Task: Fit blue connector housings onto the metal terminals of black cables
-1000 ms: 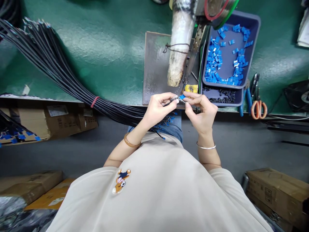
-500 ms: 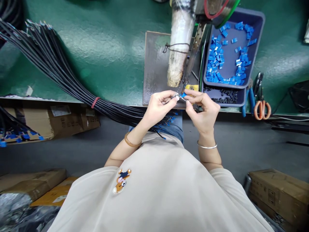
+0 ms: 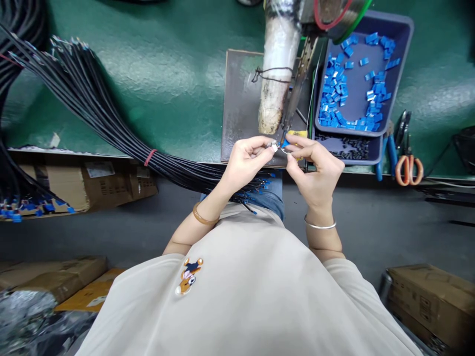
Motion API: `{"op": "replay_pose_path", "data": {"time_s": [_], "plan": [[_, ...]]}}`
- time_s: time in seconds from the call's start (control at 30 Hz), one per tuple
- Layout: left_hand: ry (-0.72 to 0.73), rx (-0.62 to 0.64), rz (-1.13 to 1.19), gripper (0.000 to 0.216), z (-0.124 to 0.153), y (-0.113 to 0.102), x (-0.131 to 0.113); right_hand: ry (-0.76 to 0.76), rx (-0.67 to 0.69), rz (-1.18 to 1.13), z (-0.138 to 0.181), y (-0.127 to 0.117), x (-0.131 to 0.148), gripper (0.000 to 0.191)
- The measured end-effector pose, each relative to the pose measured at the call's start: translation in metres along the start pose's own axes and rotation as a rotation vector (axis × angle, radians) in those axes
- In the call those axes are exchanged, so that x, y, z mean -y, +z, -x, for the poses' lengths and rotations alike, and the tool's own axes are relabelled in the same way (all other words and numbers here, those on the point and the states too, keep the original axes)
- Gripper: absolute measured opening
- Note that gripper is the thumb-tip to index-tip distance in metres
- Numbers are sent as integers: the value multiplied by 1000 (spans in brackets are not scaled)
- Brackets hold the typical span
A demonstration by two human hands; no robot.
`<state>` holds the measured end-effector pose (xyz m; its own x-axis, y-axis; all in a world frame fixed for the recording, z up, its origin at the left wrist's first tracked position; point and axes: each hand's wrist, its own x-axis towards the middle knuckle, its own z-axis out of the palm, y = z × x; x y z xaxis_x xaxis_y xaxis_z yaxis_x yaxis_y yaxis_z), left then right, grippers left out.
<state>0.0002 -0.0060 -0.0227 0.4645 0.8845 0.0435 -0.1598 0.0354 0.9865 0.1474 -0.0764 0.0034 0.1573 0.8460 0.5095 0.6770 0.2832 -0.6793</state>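
My left hand (image 3: 247, 160) is closed in a pinch at the bench's front edge, with thumb and forefinger on something small and pale that I cannot make out. Facing it, my right hand (image 3: 315, 168) pinches a small blue connector (image 3: 284, 143), and a thin pale wire curves just below it. Both sets of fingertips nearly meet under the narrow tip of a metal soldering arm (image 3: 297, 94), which reaches down to the blue piece. Beside that arm hangs a white wrapped tube (image 3: 274, 84). A bundle of black cables (image 3: 178, 170) runs beneath my left forearm, its ends blue-tipped.
Blue connectors fill parts of a grey bin (image 3: 403, 64); a lower tray (image 3: 349, 148) holds small black pieces. Blue-handled pliers (image 3: 391, 148) and orange-handled scissors (image 3: 408, 170) lie at right. A yellow sponge (image 3: 298, 133) sits behind my fingers, on a dark board (image 3: 241, 109).
The view has shifted slightly, so the bench appears a little further right. The metal arm's tip now meets the blue connector between my hands. Both hands keep their pinch.
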Motion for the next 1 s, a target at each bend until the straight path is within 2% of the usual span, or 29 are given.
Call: {"op": "replay_pose_path", "data": {"time_s": [0.3,0.53,1.0], "plan": [[-93,21,-33,17,2,-3,4,32,43,56,3,-1,-3,11],[-65,26,-40,24,3,-1,3,38,39,84,1,-2,-1,8],[-67,4,-51,16,1,0,-3,3,22,87,-1,-3,2,9]]}}
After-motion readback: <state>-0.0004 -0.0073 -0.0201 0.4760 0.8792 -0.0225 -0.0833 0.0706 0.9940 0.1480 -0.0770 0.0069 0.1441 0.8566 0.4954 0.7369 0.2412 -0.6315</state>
